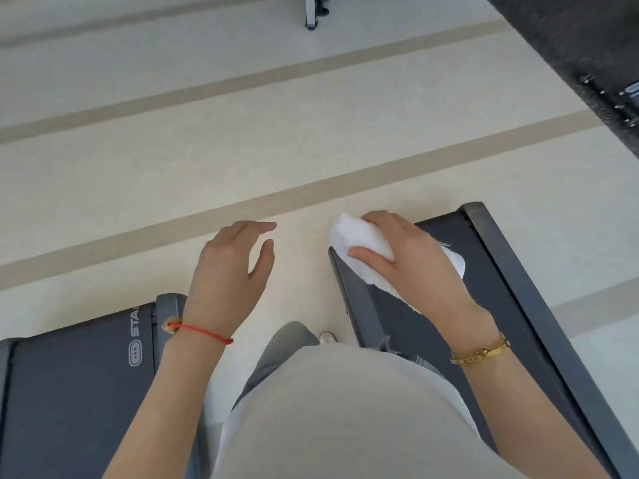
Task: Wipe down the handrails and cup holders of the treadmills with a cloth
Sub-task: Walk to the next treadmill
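R hand grips white cloth over near corner of R treadmill. L hand loose, fingers relaxed, holds nothing, above floor btw treadmills.

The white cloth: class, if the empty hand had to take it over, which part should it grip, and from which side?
Probably the bunched end of the white cloth that pokes out past the right hand. The left hand hangs open beside it, so it could come from that side and pinch there.

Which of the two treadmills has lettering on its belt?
The left treadmill, under the left hand; white lettering shows on its belt. The right treadmill shows none.
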{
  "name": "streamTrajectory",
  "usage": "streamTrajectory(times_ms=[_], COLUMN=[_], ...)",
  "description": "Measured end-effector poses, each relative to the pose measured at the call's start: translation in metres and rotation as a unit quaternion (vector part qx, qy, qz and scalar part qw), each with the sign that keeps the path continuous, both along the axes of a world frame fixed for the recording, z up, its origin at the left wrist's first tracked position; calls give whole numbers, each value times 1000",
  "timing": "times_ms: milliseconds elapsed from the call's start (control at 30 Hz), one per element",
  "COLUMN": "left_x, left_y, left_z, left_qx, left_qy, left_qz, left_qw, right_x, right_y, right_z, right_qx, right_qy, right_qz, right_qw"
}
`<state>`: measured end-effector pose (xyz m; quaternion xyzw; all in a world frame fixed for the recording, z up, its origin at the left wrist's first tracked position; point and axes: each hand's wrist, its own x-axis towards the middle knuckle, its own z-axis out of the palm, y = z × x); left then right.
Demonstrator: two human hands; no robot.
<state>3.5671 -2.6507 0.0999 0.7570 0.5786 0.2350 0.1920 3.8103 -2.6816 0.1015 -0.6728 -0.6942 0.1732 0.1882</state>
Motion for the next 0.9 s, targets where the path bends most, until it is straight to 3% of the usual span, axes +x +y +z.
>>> streamTrajectory(times_ms=[400,700,900], left_x=[39,82,129], left_y=[210,420,512], left_z=[-15,4,9], left_qx=[-13,29,26], left_qy=[12,32,32], left_qz=[-83,-220,-309], left_qw=[996,975,950], right_x=[29,42,62], right_y=[173,328,381], right_z=[-24,-19,-22], right_qx=[-24,0,-8], right_qy=[6,34,48], right_qz=[-64,-195,-288], right_qw=[998,980,956])
